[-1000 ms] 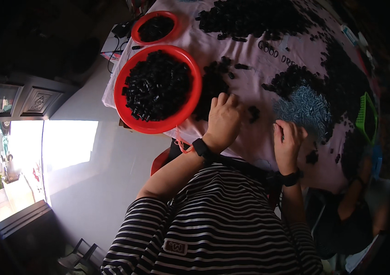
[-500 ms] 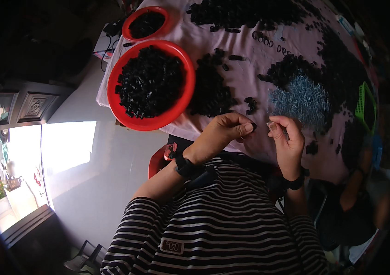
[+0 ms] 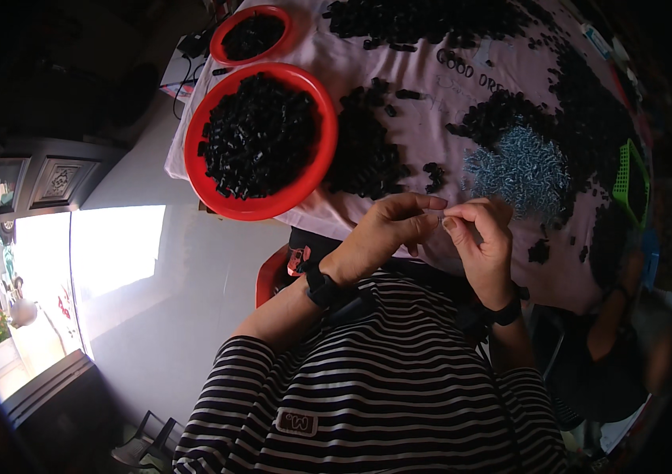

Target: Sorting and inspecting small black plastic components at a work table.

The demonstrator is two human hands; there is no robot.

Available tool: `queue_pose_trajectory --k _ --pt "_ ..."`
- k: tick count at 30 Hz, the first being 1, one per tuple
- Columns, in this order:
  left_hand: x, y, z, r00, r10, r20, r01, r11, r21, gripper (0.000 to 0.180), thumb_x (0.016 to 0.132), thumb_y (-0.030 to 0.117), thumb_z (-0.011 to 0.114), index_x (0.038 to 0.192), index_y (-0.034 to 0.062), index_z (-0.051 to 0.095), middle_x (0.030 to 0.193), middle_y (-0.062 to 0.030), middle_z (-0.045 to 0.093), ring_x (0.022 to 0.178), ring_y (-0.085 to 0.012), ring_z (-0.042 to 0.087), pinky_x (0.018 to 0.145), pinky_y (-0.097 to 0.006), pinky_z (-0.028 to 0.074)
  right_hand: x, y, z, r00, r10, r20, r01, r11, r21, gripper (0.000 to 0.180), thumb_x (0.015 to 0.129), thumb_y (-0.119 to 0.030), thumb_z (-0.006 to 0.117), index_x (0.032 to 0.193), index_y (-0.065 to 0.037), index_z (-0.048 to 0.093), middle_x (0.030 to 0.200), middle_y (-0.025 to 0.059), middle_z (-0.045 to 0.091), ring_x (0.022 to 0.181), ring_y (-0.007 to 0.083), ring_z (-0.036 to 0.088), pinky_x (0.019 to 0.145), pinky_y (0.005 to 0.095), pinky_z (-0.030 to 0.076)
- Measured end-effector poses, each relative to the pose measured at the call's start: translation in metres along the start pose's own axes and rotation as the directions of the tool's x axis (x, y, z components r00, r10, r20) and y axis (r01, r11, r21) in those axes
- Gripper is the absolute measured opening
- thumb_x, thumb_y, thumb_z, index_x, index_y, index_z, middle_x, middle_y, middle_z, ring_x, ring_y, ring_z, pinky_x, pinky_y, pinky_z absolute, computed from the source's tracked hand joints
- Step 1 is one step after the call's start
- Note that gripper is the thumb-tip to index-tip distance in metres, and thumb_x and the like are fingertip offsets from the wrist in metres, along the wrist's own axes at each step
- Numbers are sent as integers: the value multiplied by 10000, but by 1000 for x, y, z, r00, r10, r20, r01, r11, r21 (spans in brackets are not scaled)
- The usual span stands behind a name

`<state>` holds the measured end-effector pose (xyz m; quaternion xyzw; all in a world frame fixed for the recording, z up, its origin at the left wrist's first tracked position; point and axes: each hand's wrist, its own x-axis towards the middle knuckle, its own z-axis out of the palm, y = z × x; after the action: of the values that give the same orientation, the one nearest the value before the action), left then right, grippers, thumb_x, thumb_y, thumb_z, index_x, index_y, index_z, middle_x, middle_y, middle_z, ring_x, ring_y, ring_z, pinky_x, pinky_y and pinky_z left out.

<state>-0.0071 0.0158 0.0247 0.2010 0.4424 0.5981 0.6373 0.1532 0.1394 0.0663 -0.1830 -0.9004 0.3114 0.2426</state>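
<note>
Pink cloth bears heaped black parts and metal bits. Left hand and right hand meet on the near side, both pinched; can't tell on what. Red bowl, left, holds more black parts.

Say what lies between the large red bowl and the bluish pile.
Head view: a heap of black parts, then, toward the bluish pile, a small black cluster, with pink cloth around it.

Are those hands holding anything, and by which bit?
I can't tell: the left hand and right hand pinch close together, anything there being too tiny.
</note>
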Motion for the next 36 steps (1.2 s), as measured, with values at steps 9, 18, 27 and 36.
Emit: queue_pose_trajectory --k 9,18,27,36 --pt "-2 11 -3 980 -157 125 183 955 -233 305 1005 197 698 1258 28 665 1126 -57 723 984 -126 685 832 -277 562 -6 7 3 975 154 -161 -149 988 42 157 918 -30 740 1066 -64 703 968 59 690 947 228 603 916 373 416" --pt "3 -10 -13 997 -53 53 58 995 -85 287 950 127 765 1207 40 671 1044 -19 701 951 -108 684 766 -245 557 -4 2 0 991 64 -118 -70 997 -45 187 896 19 705 1065 -59 694 1001 56 697 943 236 616 935 373 399" --pt "2 -7 -5 995 -79 55 91 950 -298 275 976 176 734 1211 46 672 1122 -72 739 965 -138 717 741 -255 573 -5 -6 -2 995 87 -58 -87 996 -7 214 883 69 698 1074 -25 688 1037 80 679 983 234 615 924 351 451" --pt "3 -12 -1 999 37 21 -33 984 -175 272 975 240 748 1134 24 703 930 8 687 810 -79 630 711 -236 538 0 -5 1 999 14 -51 -14 1000 -9 185 874 25 729 1038 -55 698 956 58 691 906 219 643 943 361 405"
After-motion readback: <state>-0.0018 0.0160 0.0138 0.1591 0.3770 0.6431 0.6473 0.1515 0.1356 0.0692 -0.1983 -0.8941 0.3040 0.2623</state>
